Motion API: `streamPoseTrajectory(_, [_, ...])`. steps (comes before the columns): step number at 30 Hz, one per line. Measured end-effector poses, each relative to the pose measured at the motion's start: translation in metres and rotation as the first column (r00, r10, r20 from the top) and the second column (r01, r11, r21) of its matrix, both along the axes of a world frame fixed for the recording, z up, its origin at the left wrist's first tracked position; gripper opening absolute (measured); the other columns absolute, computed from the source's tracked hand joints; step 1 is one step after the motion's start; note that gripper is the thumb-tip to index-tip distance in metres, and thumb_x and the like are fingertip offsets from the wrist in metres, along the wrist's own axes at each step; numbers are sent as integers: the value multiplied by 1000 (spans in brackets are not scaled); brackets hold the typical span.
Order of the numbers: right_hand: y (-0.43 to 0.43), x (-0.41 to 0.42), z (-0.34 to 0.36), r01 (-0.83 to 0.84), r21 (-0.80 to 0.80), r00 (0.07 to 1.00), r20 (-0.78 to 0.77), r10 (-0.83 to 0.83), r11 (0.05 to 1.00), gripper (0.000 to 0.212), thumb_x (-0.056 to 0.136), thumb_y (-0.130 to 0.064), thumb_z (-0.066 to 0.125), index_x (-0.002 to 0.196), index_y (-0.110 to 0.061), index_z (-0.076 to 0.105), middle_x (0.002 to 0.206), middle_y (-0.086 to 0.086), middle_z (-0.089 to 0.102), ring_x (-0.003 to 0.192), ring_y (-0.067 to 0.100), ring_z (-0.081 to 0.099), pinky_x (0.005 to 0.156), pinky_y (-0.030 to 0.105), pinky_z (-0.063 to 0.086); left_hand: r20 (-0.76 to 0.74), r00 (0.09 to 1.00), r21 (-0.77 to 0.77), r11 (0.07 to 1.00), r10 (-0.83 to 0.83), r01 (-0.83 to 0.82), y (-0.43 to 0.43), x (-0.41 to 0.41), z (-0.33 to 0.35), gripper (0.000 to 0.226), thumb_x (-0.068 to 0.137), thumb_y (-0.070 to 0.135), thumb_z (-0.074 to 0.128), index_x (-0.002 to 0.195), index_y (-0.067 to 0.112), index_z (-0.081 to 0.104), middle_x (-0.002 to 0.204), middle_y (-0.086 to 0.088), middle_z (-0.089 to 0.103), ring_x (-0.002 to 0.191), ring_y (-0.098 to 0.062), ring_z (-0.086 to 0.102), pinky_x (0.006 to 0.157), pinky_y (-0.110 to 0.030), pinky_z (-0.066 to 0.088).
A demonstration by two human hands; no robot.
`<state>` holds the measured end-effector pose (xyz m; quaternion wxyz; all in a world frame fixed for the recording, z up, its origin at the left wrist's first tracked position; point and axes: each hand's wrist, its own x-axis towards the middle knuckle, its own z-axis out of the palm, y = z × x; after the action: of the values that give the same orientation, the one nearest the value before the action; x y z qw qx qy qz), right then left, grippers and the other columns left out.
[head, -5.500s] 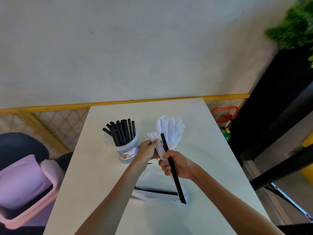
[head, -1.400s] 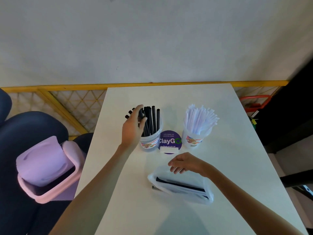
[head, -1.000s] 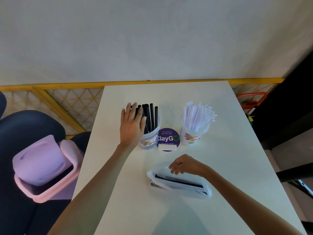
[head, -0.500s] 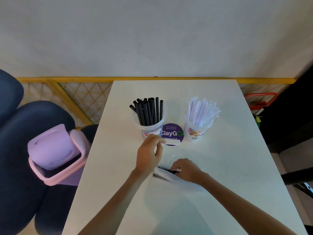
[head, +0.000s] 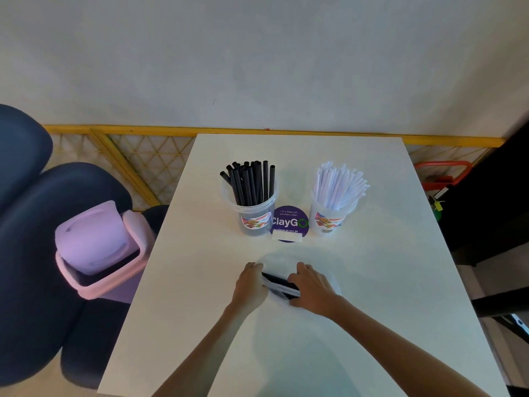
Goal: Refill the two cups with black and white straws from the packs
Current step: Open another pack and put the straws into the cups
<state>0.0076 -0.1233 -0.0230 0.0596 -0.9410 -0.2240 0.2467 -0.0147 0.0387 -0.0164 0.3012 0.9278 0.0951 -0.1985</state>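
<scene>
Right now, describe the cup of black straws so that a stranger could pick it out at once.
Start at the white table. Toward its far end two clear plastic cups flank a round purple ClayGo sign. Take the left cup, nearer the pink bin: it holds black straws, while its neighbour holds white ones.

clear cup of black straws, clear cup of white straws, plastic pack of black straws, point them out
clear cup of black straws (head: 255, 223): head view, front label.
clear cup of white straws (head: 328, 220): head view, front label.
plastic pack of black straws (head: 278, 282): head view, straws showing inside.
</scene>
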Motion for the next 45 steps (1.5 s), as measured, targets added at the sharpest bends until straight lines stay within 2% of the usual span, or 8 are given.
streamPoseTrajectory(12, [6,8,-10,76,146,995,-68,-67,986,51,87,-34,60,132,-16,44,129,6,46,122,23,44,93,31,41,-73,997,23,1000,12,-10,10,-6,11,46,80,1,47,124,10,51,124,-10,48,116,-31,49,90,-31,40])
streamPoseTrajectory(19, [12,14,-14,40,64,995,-91,-34,997,50,84,-32,63,125,-9,47,126,9,47,119,26,47,93,32,40,-110,994,29,999,20,-17,9,-5,15,46,83,5,49,130,8,46,130,-10,44,122,-30,46,97,-31,39])
streamPoseTrajectory(27, [17,13,-19,27,36,996,-88,-24,999,47,89,-33,57,126,-6,44,128,13,45,120,26,46,95,32,40,-131,991,41,999,19,-14,11,-1,18,46,83,8,51,128,8,46,127,-12,44,119,-31,47,95,-33,40])
streamPoseTrajectory(37, [12,14,-14,96,94,990,-109,-86,991,36,88,-22,55,119,-5,47,121,14,53,113,29,52,87,31,42,-6,998,177,982,66,-64,11,2,17,44,87,4,45,130,13,45,123,-11,46,115,-31,49,89,-32,42])
streamPoseTrajectory(41, [10,16,-9,180,172,976,-155,-153,969,24,90,-16,51,111,-4,51,117,15,56,109,31,54,82,31,41,-54,995,171,982,85,-75,15,2,15,33,84,1,46,116,7,54,121,-11,52,114,-30,51,86,-30,42])
streamPoseTrajectory(43, [10,17,-4,219,208,967,-180,-183,953,23,92,-16,49,111,-4,51,116,16,58,107,31,55,77,30,38,-69,995,156,985,78,-67,18,2,15,19,81,0,47,90,14,57,112,-10,56,108,-30,53,80,-30,43])
streamPoseTrajectory(44, [8,17,-2,230,230,963,-193,-187,946,23,93,-17,48,112,-4,51,114,17,59,104,31,56,76,29,38,-71,995,150,987,69,-58,18,3,13,19,80,1,47,77,19,50,106,-8,56,106,-30,54,76,-29,42])
streamPoseTrajectory(45, [7,17,0,235,254,962,-202,-186,938,22,94,-17,48,112,-5,52,112,17,60,100,30,57,74,28,38,-82,995,149,987,65,-52,18,3,15,19,80,1,48,74,19,46,101,-6,55,106,-30,54,73,-28,40])
